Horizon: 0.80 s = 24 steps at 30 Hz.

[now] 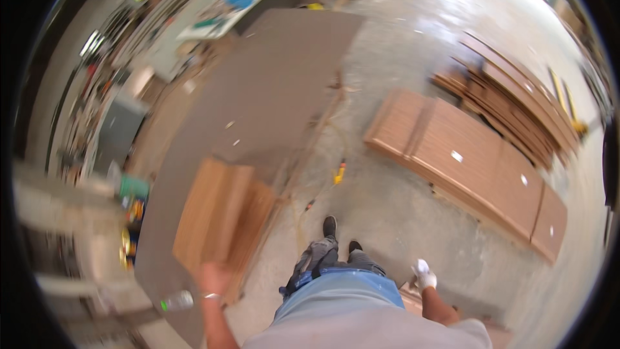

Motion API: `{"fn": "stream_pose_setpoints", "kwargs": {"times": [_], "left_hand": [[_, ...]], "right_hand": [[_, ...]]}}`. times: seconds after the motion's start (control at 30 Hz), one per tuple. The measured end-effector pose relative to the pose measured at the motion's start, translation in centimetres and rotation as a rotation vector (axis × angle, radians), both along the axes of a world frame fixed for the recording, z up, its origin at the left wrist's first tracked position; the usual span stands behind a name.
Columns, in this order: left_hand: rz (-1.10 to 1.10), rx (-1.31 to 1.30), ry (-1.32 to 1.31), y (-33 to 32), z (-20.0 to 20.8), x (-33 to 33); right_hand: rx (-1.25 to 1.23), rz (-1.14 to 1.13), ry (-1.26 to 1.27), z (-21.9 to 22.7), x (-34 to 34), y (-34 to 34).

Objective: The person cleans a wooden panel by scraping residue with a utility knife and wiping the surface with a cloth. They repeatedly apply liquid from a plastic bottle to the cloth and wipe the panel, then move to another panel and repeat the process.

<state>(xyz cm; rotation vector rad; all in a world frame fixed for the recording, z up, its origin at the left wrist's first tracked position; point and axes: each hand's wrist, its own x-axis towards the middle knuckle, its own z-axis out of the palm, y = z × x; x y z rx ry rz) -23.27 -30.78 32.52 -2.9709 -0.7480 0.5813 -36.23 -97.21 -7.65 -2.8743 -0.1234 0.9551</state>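
My left hand [215,278], bare and smeared by motion, is at the near edge of a brown wood-grain panel [206,210]. Its fingers cannot be made out, so whether it grips the panel is unclear. The panel lies with another wood-grain piece [257,220] on a long brown table [271,71]. My right hand [424,274] wears a white glove and hangs out to my right over the floor. Its fingers look stretched out, with no object visible in them. Below it, brown boards [411,298] show partly behind my body.
A clear bottle with a green cap [177,301] stands on the table's near left. On the floor to the right lie a stack of long brown panels [471,148] and further boards [516,100]. A cable with a yellow connector [340,172] runs beside the table. A cluttered workbench [194,31] stands beyond.
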Motion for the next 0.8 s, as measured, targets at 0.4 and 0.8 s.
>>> {"fn": "stream_pose_setpoints", "kwargs": {"times": [0.4,0.8], "left_hand": [[-0.312,-0.027,-0.353,-2.1,13.5,16.7],[-1.146,-0.436,-0.401,-43.6,6.3,33.8]], "right_hand": [[0.702,-1.382,-0.240,10.9,15.5,9.9],[0.653,-2.346,-0.690,3.7,0.7,2.6]]}}
